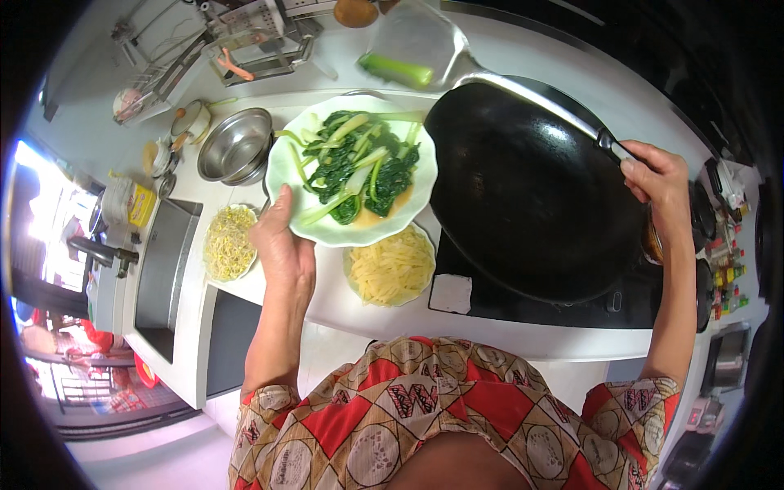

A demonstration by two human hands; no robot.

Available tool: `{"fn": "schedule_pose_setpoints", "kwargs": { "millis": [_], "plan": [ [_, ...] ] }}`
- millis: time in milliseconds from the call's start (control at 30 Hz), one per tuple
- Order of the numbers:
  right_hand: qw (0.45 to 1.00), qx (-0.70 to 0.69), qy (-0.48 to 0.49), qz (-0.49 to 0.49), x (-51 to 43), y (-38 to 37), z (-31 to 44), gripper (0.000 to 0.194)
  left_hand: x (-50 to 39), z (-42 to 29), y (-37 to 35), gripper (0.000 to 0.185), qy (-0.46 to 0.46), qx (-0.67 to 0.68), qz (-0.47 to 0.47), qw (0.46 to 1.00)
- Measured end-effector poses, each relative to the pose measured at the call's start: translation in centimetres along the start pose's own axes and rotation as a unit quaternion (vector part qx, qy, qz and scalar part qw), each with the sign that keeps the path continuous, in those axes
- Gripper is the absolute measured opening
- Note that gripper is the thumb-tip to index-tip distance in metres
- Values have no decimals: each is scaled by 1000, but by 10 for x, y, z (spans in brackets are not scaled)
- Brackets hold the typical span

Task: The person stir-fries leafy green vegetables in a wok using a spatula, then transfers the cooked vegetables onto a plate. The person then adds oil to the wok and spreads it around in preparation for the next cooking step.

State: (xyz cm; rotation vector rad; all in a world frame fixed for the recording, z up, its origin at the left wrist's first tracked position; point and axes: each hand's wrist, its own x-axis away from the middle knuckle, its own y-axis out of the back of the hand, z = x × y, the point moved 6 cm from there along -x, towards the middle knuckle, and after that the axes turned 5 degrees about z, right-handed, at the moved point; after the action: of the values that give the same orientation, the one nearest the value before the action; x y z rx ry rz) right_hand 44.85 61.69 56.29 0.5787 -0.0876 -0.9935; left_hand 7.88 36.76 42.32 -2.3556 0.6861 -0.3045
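Note:
My left hand (283, 245) grips the rim of a pale scalloped plate (294, 217), which carries cooked leafy greens (361, 162) and some brownish liquid. With my right hand (660, 177) I hold a metal wok spatula (527, 95) by its black-ended handle. Its broad blade is raised beyond the plate, and a piece of green stalk (398, 70) lies on or against it. Below the spatula sits a black wok (533, 202) on the dark cooktop (508, 306); no food shows inside it. A plate of pale yellow strips (392, 263) stands partly under the plate I hold.
Bean sprouts (230, 242) in a dish stand left of my left forearm, near the sink (162, 269). Nested metal bowls (236, 147) and a lidded pot (191, 119) are behind them. A wall rack (263, 61) holds utensils. Seasoning bottles (729, 275) line the right side.

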Motion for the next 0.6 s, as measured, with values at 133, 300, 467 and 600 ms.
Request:
{"fn": "schedule_pose_setpoints", "kwargs": {
  "millis": [133,300,467,600],
  "plan": [
    [910,313,271,-37,30,-32,68,29,1,-2,-4,33,3,7,2,1000],
    [898,294,311,-101,55,-36,67,23,30,-1,12,34,-4,25,-14,1000],
    [983,145,-71,-88,55,5,-20,33,66,-8,51,39,-8,68,-31,997],
    [965,256,-37,-39,57,1,-85,38,86,-3,93,45,4,68,-81,994]
  ]
}}
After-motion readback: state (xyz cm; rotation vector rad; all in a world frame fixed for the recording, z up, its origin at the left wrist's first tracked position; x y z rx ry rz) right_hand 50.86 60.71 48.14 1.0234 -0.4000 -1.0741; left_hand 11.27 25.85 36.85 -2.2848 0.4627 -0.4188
